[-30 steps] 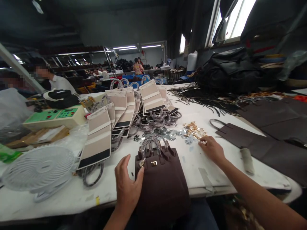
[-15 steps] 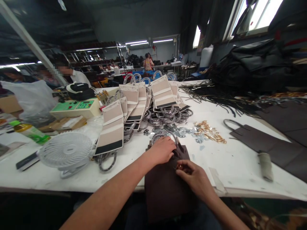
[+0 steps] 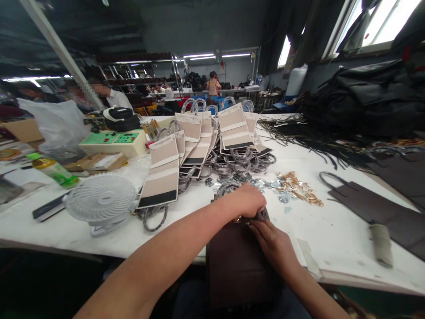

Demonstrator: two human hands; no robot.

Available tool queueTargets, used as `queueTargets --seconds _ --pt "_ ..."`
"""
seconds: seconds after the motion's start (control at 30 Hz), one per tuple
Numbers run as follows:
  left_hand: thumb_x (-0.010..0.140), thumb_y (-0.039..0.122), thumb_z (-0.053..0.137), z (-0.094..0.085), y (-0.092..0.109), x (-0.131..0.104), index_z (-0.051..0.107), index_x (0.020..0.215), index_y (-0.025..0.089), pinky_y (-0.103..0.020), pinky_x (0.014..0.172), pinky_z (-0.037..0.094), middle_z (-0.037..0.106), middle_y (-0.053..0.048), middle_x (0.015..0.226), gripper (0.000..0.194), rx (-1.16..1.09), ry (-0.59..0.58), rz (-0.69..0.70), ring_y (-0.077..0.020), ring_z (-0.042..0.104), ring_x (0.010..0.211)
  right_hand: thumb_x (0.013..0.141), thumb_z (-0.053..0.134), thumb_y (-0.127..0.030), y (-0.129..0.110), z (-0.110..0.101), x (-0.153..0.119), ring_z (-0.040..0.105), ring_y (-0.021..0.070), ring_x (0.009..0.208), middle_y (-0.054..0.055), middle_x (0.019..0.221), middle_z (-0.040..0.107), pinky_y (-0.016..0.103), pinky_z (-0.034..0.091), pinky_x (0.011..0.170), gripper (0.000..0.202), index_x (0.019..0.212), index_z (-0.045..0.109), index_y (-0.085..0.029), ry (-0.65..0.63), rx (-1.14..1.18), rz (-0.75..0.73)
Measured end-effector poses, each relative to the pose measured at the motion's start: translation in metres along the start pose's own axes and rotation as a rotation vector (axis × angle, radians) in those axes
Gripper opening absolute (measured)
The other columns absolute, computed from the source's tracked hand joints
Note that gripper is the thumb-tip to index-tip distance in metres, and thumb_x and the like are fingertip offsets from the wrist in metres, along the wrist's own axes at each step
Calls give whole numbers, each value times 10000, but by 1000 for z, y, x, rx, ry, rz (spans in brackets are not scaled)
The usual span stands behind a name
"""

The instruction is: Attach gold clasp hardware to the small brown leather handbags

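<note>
A dark brown handbag (image 3: 237,261) lies upright over the table's front edge, before my body. My left hand (image 3: 250,199) reaches across its top with curled fingers, gripping the bag's upper right edge. Right beside it, my right hand (image 3: 274,239) is closed at the same edge, its fingertips partly hidden. Small gold-coloured hardware (image 3: 237,219) shows on the bag just under my left hand. Behind that hand rises the bag's plastic-wrapped handle (image 3: 226,189).
Beige bag panels with wrapped handles (image 3: 162,173) are heaped at centre. Gold metal fittings (image 3: 300,188) lie to their right. A white fan (image 3: 101,199) and drink bottle (image 3: 55,170) stand left. A brown bag piece (image 3: 375,199) and grey roll (image 3: 380,246) lie right. People sit beyond.
My left hand has shifted right and turned over the bag's edge. My right hand, which pinched a small gold-coloured piece, has moved in against the bag beside it. The view has turned slightly left.
</note>
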State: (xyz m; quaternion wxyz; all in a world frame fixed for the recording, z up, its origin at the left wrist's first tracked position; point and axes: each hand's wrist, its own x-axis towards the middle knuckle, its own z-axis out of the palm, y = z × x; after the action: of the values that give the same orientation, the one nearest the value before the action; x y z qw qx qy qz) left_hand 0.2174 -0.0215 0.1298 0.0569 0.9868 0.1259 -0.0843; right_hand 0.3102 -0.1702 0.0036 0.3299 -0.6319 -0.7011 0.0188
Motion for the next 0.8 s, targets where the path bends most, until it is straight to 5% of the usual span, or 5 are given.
queueTargets --seconds 0.17,0.3,0.4,0.53,0.8 --pt "768 185 745 -8 3 14 772 1065 225 -307 742 494 781 -54 967 301 -244 -34 -62 -236 706 879 1064 413 -314 4 10 5 760 248 916 84 1142 749 332 599 735 302 1209 663 -228 46 37 9" --pt "873 377 718 -3 8 13 591 1388 163 -257 728 548 773 -58 1100 572 -613 -42 -80 -167 732 783 1037 464 -360 4 17 6 750 275 1003 93 1168 760 363 601 827 312 1183 704 -225 138 195 112" --pt "887 512 678 2 12 0 509 1448 157 -283 732 564 715 -104 1249 684 -985 136 -124 -171 731 794 996 534 -471 1 12 6 749 247 904 69 1013 785 335 588 820 341 1093 751 -226 207 393 316" --pt "877 427 646 22 9 -33 677 1075 190 -323 777 544 726 -66 1063 310 -658 396 -344 -218 687 887 934 581 -608 -5 -2 10 658 192 603 2 657 708 296 536 632 460 1105 765 -222 191 551 618" --pt "826 374 742 56 12 -57 601 1183 161 -438 1028 485 673 -129 1181 439 -123 276 -335 -326 596 1159 887 615 -596 3 -19 25 713 210 613 12 697 758 298 517 621 408 978 789 -238 106 509 680"
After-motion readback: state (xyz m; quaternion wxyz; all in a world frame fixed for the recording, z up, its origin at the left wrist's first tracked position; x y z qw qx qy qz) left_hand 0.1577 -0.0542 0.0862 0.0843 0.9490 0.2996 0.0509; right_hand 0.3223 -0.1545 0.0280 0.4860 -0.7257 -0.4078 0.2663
